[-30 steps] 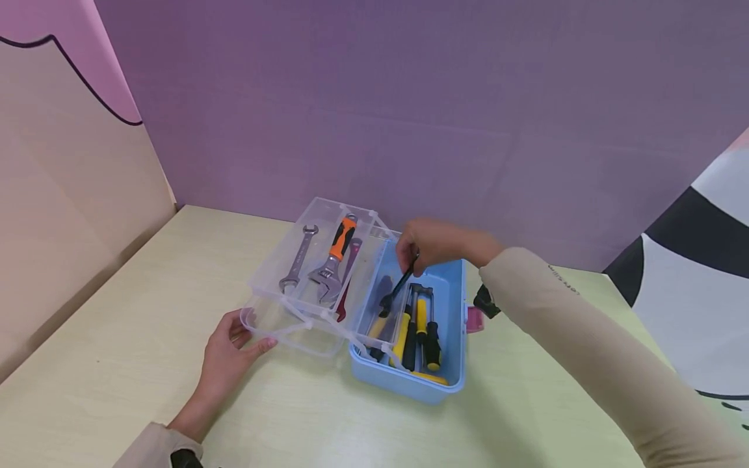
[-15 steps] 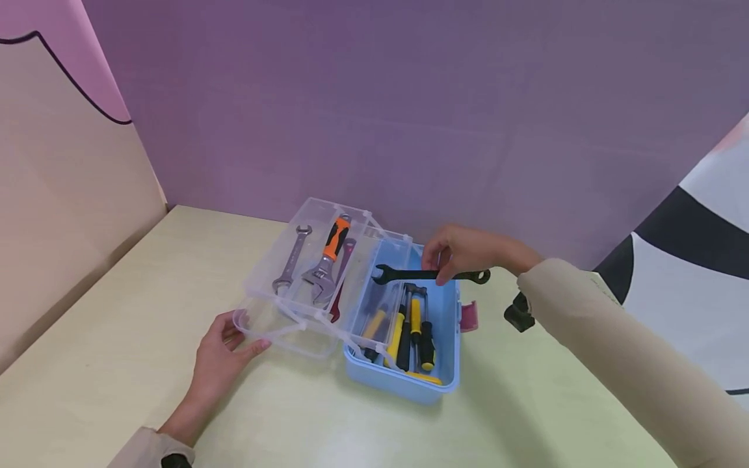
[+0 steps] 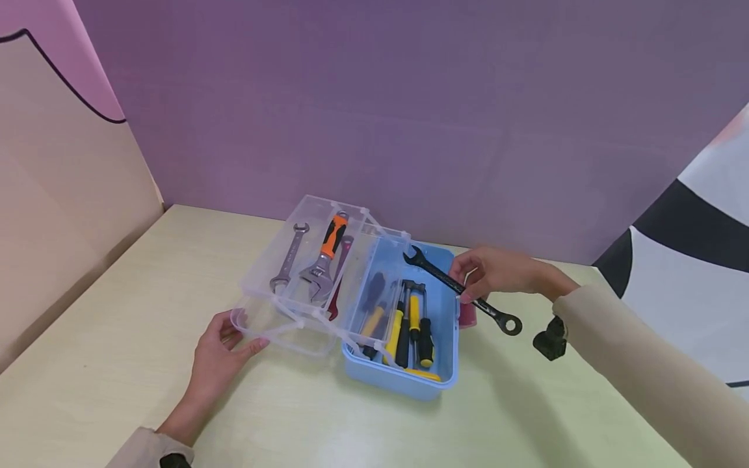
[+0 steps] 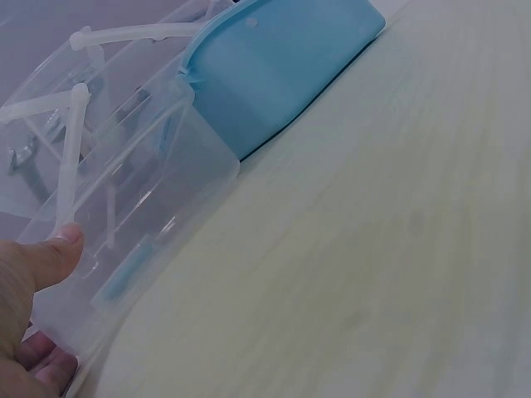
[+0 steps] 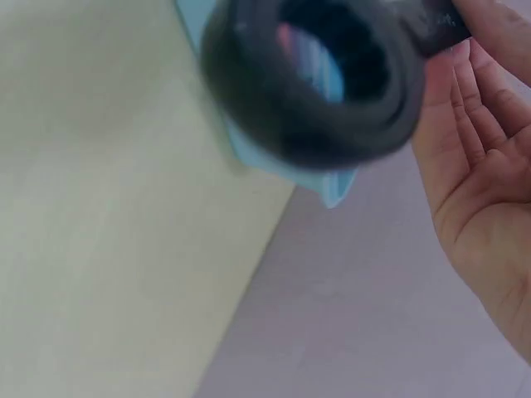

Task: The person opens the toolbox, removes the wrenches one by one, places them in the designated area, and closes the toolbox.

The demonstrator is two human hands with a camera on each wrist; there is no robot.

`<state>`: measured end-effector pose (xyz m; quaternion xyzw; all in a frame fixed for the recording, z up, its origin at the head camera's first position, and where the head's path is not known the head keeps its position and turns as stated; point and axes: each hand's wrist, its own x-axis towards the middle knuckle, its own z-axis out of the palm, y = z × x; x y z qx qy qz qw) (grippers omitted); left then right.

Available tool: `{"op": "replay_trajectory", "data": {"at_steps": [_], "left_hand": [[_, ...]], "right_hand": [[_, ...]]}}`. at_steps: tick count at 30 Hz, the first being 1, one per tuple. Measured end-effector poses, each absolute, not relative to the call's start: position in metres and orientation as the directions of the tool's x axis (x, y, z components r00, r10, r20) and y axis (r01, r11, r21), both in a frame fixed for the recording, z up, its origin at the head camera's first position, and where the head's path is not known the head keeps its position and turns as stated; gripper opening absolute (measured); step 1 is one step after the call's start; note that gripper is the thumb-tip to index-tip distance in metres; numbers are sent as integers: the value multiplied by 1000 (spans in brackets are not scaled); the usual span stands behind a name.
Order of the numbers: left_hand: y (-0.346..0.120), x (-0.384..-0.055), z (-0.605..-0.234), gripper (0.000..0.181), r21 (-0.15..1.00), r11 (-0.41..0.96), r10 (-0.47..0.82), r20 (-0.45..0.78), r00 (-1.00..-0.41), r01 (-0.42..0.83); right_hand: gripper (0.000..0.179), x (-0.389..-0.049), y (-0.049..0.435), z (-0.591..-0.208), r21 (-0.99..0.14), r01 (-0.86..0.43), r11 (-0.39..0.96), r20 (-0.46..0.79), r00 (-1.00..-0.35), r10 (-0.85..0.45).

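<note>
In the head view my right hand (image 3: 497,272) pinches a black combination wrench (image 3: 437,274) at mid-shaft, above the right rim of a blue toolbox (image 3: 398,383). The wrench's ring end (image 5: 307,124) looms large in the right wrist view. My left hand (image 3: 218,356) grips the near-left corner of the toolbox's clear lid (image 4: 174,166), thumb on top and fingertips underneath. The lid is swung open to the left. Above it, a clear tray carries a silver wrench (image 3: 289,260), an orange-handled adjustable wrench (image 3: 331,242) and a dark red wrench (image 3: 342,263).
Inside the toolbox lie a small hammer (image 3: 414,309), a black-and-yellow screwdriver (image 3: 426,341) and other yellow-handled tools, partly behind a second clear tray. A pink latch (image 3: 468,315) juts from its right side. A purple wall (image 3: 374,117) stands behind the pale tabletop (image 3: 146,312).
My right hand has lifted the black wrench out of the toolbox and carried it right, turning it so the ring end points toward the near right. My left hand stays at the lid.
</note>
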<state>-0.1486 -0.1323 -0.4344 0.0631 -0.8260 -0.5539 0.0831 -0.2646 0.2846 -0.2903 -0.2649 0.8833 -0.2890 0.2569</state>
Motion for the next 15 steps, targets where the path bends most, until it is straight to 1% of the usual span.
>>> {"op": "replay_trajectory", "data": {"at_steps": [5,15], "left_hand": [[-133,-148,-433,68,926,377,-200,56,-978,-24],[-133,-150,-435,71,920,389,-199,47,-979,-35]], "right_hand": [[25,-259,306,-303,-709,-245,662,-298,-746,-595],[29,-246,348,-323,-757,-151,636,-284,-801,-528]]}}
